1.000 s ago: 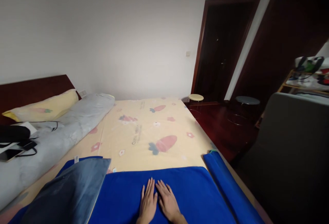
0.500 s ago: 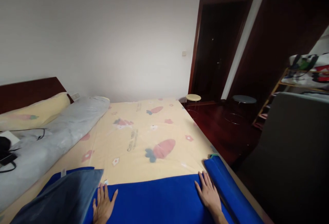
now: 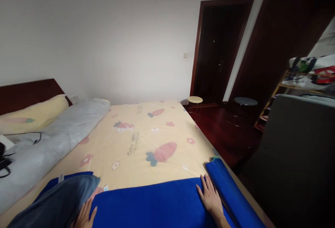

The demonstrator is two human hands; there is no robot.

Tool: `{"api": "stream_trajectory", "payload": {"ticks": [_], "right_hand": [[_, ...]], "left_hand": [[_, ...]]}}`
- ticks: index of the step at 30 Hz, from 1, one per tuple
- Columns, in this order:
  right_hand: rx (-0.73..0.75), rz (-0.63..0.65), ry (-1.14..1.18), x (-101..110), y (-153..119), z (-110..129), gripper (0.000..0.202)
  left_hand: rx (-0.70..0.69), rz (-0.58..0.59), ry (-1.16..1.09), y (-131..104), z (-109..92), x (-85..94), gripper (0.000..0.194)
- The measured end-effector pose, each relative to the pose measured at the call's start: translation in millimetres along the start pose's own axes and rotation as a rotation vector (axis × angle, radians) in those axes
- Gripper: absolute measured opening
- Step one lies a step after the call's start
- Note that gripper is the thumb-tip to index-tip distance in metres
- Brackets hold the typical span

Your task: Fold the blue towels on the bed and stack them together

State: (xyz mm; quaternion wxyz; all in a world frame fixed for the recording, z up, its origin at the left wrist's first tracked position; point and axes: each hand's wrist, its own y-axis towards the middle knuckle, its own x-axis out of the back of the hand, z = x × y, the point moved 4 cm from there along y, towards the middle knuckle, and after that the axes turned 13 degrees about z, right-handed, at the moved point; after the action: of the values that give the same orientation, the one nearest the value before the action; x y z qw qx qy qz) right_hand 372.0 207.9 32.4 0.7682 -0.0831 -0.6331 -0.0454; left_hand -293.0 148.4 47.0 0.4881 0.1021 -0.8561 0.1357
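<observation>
A bright blue cloth (image 3: 151,203) lies flat across the near part of the bed. My left hand (image 3: 86,214) is at its left edge, fingers apart, beside a grey-blue cloth (image 3: 57,200) whose upper corner is raised and curved. My right hand (image 3: 211,197) rests flat on the right part of the blue cloth, fingers spread, holding nothing. Just right of it lies a folded blue cloth (image 3: 232,193). Part of another blue piece (image 3: 49,185) with a white tag shows behind the grey-blue cloth.
The bed (image 3: 146,130) has a yellow carrot-print sheet. A grey quilt (image 3: 65,130) and yellow pillow (image 3: 39,113) lie at the left. Beyond the bed stand a cream stool (image 3: 195,100) and a dark stool (image 3: 246,101). A dark panel (image 3: 295,158) rises at the right.
My left hand has moved left and down, off the blue cloth's upper left area to its edge. The grey-blue cloth's corner has shifted and bulged up. My right hand stays on the cloth.
</observation>
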Motion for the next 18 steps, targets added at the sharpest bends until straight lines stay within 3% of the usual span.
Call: {"api": "stream_trajectory", "payload": {"ticks": [3,5,9,12,14,16,18], "right_hand": [[0.000,-0.004,0.002,0.2,-0.1,0.9,0.077],[-0.004,-0.002,0.005,-0.6,-0.3,1.0,0.077],[-0.010,-0.010,0.018,-1.6,-0.5,0.0,0.077],[0.010,-0.023,0.035,-0.7,-0.8,-0.1,0.078],[0.017,-0.023,0.048,-1.5,-0.8,-0.5,0.078],[0.014,-0.020,0.052,-4.5,-0.2,-1.6,0.077],[0.014,-0.019,0.048,-8.3,1.5,-3.5,0.077]], "left_hand": [[0.032,0.015,0.030,3.7,14.8,7.8,0.068],[0.082,0.005,0.097,8.5,14.3,10.5,0.068],[0.096,-0.067,0.185,8.9,-17.4,-1.5,0.068],[-0.004,-0.063,0.293,-1.6,-54.1,-29.3,0.067],[-0.060,-0.006,0.371,-9.3,-68.3,-45.2,0.065],[-0.042,0.024,0.426,-14.7,-66.7,-47.4,0.065],[0.007,0.023,0.433,-17.8,-53.0,-36.1,0.067]]}}
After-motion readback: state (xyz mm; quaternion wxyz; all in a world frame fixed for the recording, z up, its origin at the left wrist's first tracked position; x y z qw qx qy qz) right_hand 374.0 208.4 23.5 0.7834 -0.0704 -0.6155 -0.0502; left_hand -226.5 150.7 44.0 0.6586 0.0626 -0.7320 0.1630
